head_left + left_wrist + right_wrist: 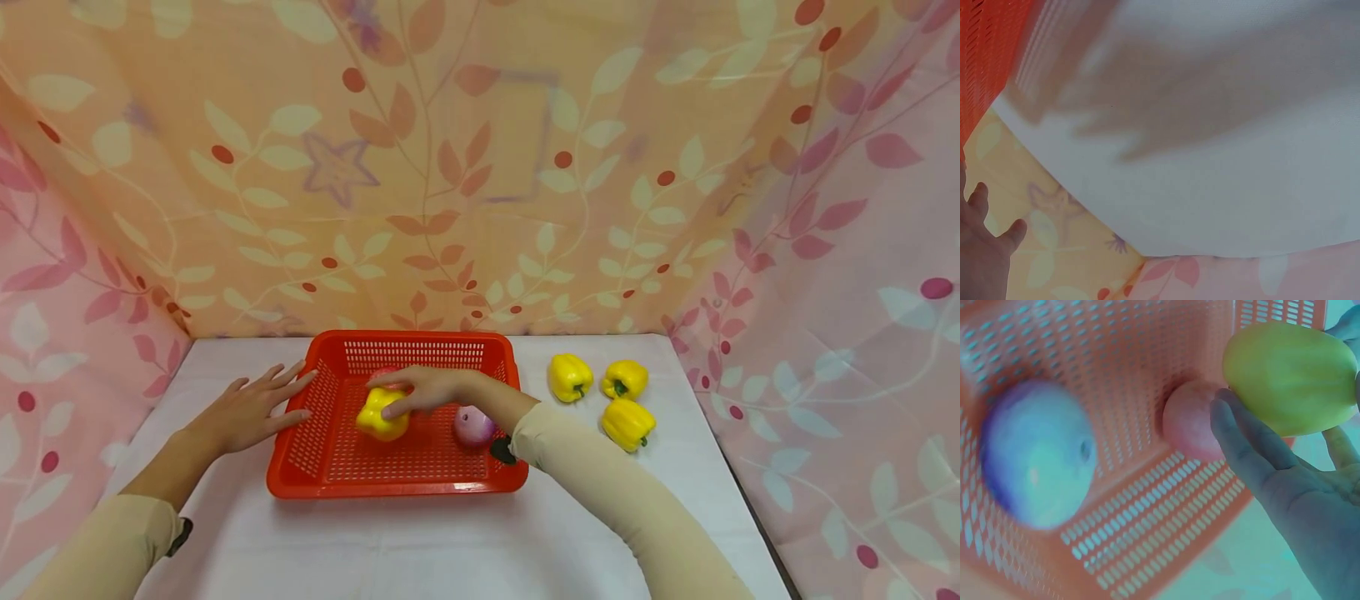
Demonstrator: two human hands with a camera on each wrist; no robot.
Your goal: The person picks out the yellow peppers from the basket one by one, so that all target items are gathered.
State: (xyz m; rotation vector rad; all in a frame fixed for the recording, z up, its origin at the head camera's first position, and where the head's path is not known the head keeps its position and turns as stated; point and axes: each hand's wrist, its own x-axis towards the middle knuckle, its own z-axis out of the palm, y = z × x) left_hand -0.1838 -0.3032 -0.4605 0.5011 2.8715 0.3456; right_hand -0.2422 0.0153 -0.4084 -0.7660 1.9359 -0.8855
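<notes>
My right hand [427, 389] grips a yellow bell pepper [384, 417] over the inside of a red plastic basket [397, 489]. In the right wrist view, thumb and fingers lie around the pepper [1291, 375]. Behind it, partly hidden by the hand, a reddish round fruit [1191, 419] sits in the basket. A purple-and-pale round fruit or vegetable [474, 425] lies at the basket's right side, below my right wrist. At the basket's left rim my left hand [243, 412] is spread with straight fingers, holding nothing; whether it touches the rim I cannot tell.
Several more things stand around: a group of three yellow bell peppers [603, 392] lies on the white tabletop [600, 517] right of the basket. Patterned cloth [450, 167] hangs behind the table and at both sides.
</notes>
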